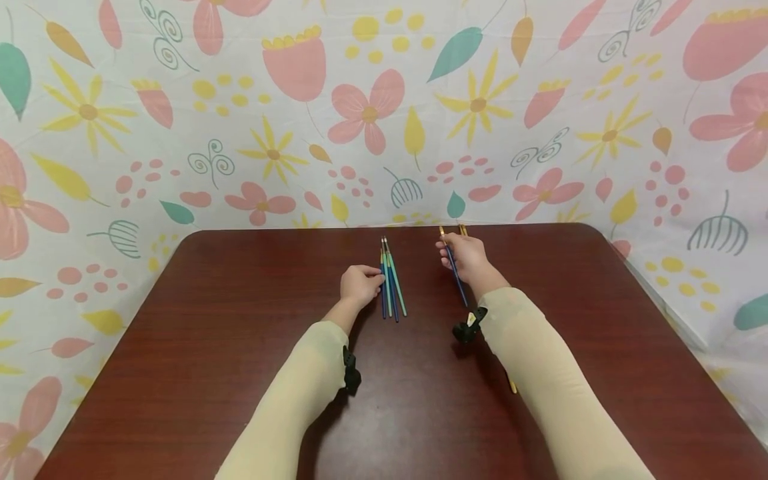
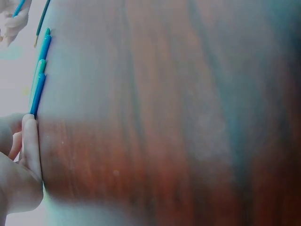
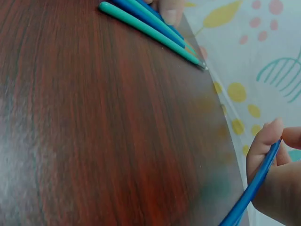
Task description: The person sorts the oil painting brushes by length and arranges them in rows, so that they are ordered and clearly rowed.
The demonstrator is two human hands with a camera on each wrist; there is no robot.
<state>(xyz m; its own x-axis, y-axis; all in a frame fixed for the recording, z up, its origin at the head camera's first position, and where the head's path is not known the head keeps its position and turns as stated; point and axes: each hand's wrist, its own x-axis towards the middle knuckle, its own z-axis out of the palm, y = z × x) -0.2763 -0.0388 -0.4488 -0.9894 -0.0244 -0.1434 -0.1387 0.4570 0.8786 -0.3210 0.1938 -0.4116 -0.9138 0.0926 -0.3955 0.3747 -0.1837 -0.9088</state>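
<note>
Pinching a blue brush (image 1: 457, 277) aslant between thumb and fingers: right hand (image 1: 467, 256); left hand (image 1: 361, 285) pinches the leftmost brush (image 1: 384, 304) of a bundle (image 1: 395, 308).

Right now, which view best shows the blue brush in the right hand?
Head: it shows the blue brush in the right hand nearly end to end. The right wrist view cuts it off at the bottom; the left wrist view catches only a short piece.

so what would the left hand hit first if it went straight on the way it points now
Most likely the blue and green brushes, just beside the left hand; it seems to be touching the nearest one.
</note>
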